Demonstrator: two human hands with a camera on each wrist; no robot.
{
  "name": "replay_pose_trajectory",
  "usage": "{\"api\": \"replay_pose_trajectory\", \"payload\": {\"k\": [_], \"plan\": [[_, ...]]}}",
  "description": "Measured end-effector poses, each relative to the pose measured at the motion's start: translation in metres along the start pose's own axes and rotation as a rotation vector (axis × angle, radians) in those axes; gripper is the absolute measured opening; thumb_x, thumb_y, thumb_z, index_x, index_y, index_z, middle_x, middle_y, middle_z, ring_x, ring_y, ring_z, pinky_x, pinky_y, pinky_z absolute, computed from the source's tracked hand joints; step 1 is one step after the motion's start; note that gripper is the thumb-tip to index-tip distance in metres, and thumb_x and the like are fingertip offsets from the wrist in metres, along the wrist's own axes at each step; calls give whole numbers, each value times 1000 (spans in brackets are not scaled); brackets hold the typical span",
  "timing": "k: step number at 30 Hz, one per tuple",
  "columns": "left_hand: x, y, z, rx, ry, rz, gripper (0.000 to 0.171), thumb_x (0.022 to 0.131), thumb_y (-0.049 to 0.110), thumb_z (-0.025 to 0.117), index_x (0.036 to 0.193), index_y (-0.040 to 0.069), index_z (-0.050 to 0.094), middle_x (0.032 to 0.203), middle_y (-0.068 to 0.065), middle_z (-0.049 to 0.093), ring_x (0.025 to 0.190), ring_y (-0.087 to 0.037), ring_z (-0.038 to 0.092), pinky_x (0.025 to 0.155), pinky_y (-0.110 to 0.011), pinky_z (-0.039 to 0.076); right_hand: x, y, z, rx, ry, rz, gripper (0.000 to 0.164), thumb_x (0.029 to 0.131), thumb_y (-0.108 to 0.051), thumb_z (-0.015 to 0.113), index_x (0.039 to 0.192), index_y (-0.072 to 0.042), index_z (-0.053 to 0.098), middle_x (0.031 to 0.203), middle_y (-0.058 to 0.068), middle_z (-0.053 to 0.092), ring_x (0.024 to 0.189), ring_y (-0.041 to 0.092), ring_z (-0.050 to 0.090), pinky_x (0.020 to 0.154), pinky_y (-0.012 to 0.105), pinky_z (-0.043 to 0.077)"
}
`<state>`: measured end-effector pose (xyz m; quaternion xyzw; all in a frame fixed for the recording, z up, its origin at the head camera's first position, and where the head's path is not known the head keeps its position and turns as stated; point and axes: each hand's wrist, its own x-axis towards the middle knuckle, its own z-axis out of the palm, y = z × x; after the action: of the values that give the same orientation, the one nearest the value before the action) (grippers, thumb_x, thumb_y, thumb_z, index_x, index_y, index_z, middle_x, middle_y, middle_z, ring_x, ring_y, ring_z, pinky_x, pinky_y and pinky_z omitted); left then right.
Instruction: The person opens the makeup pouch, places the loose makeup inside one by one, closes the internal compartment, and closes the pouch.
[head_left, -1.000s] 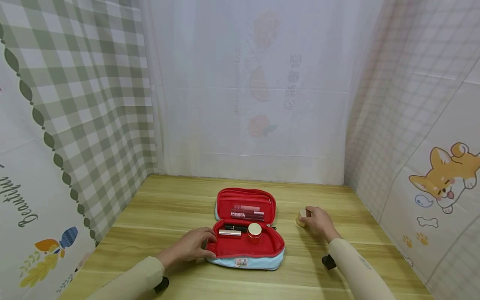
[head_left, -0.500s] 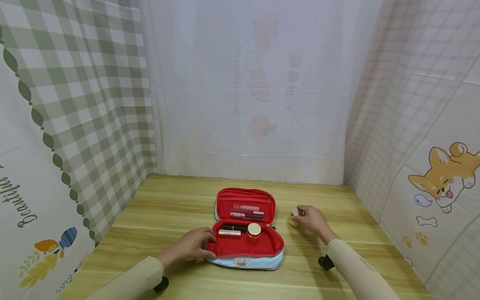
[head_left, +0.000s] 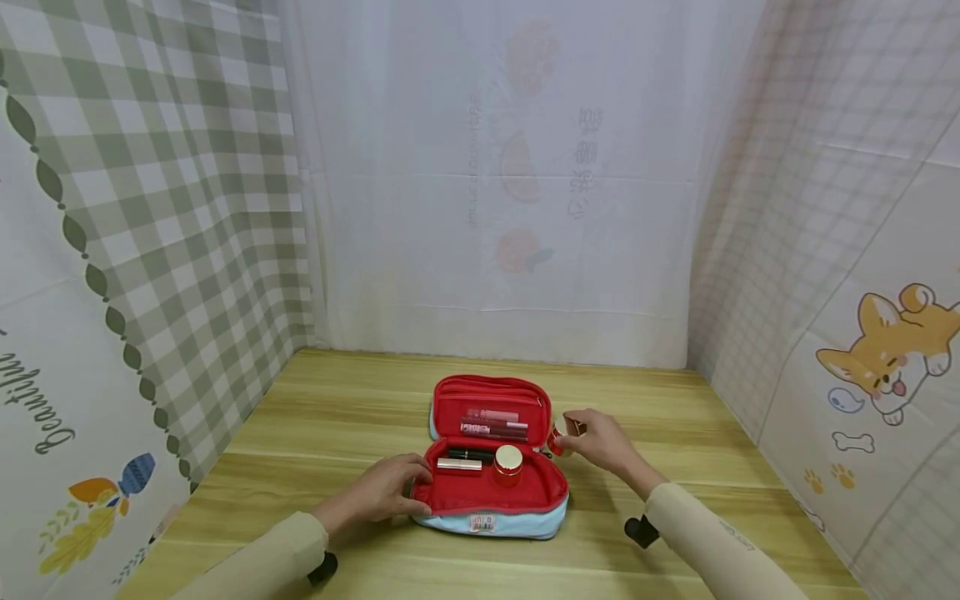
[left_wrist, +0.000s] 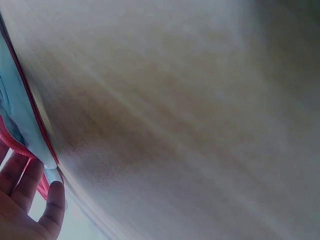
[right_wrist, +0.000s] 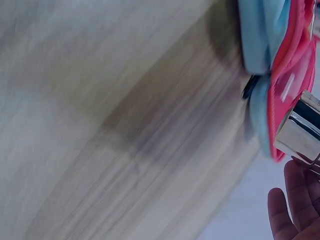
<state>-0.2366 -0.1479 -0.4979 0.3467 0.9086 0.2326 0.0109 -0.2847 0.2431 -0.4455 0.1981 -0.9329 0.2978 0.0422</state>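
Note:
A light-blue zip pouch (head_left: 517,526) with a red lining lies open on the table, its lid folded back. My left hand (head_left: 382,490) grips the pouch's left end, fingers at the rim and thumb low on the side; fingertips show at its corner in the left wrist view. In the pouch are a gold-lidded cosmetic jar (head_left: 508,467), a silver lipstick tube (head_left: 460,465) and a black tube (head_left: 471,455). My right hand (head_left: 603,443) holds a second shiny gold cosmetic jar (right_wrist: 300,127) by its side, tilted, beside the lid's lower right corner.
Lip gloss tubes (head_left: 493,428) sit in the clear pocket of the lid. A zipper pull (head_left: 543,452) sticks out at the hinge's right. The wood-grain table (head_left: 360,383) ends at a white cloth (head_left: 495,250) behind, with patterned cloths on both sides.
My right hand has carried the gold jar leftward from the table on the right to the pouch, tilting it. My left hand and the pouch have stayed in place.

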Motion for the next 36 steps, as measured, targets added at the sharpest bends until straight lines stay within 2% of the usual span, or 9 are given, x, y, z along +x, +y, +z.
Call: {"api": "replay_pose_trajectory", "payload": {"k": [7,17,22,28,32,36], "plan": [[0,-1,0,4,6,8,43,83,44,79,108,10,72,115,1,63,109,-18,59,94,-39,48,-5,-16,8,47,-37,-54,30,83,-17,79,69,-14,53,69,-2,51,76,15,55,63,29,44],[-1,0,0,4,3,11,44,83,45,78,108,9,72,117,0,63,110,-19,59,95,-39,48,-16,-30,21,79,-94,-122,22,82,-18,81,77,-16,60,70,-5,51,71,14,50,60,26,42],[0,-1,1,-2,-1,2,45,83,46,78,109,9,72,117,1,63,110,-19,59,95,-40,48,-22,-32,29,65,-122,-153,18,81,-20,83,84,-11,67,71,-5,52,72,14,51,63,27,43],[0,-2,2,-9,-5,-5,46,83,47,77,109,9,72,117,1,62,111,-19,59,95,-40,48,-27,-34,36,25,-151,-156,29,79,-23,84,98,-5,72,71,-4,52,68,11,48,60,27,40],[0,-2,2,-6,-9,-4,47,84,48,77,110,9,72,118,1,62,111,-19,59,96,-40,48,-30,-33,38,-11,-159,-149,44,77,-26,86,111,-2,71,76,-3,54,71,11,49,62,28,41],[0,-2,2,-8,-7,-2,47,84,48,76,110,9,72,118,1,62,111,-19,58,96,-40,48,-31,-32,39,-17,-163,-170,45,76,-25,86,111,-1,71,75,-2,53,69,8,47,61,26,40]]}}
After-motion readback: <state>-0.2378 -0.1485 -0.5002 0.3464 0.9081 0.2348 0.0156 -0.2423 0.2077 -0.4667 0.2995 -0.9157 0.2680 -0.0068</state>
